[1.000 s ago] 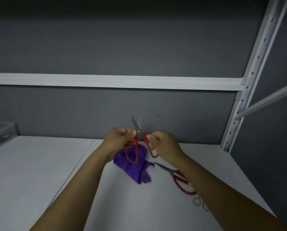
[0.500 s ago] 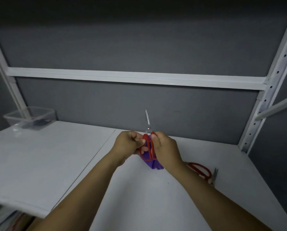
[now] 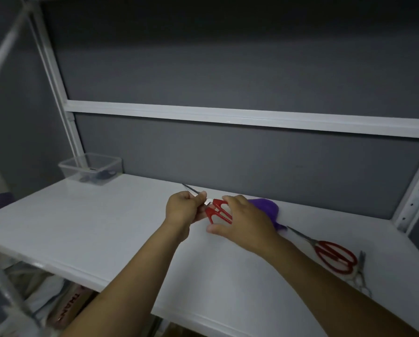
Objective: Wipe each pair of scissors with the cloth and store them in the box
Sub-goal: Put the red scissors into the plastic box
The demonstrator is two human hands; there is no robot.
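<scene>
Red-handled scissors are held closed above the worktop at mid-view, with the blade tip aimed toward 10 o'clock. They are pinched near the pivot by the curled fingers of the left hand. The right hand is spread loosely over the handles with its fingers relaxed; whether the handles are touched by it cannot be told. The purple cloth is seen just beyond that hand, at 2 o'clock from it, and no grip on it is shown. The clear box stands at 10 o'clock, well apart from the hands, with dark items inside that cannot be identified. Two more pairs — a larger red-handled pair and a small metal pair — lie at 4 o'clock, not yet stored. The held pair is judged to be at or near the end of its wipe, its carry to the box not yet made — wiping and storing of the other two is left.
</scene>
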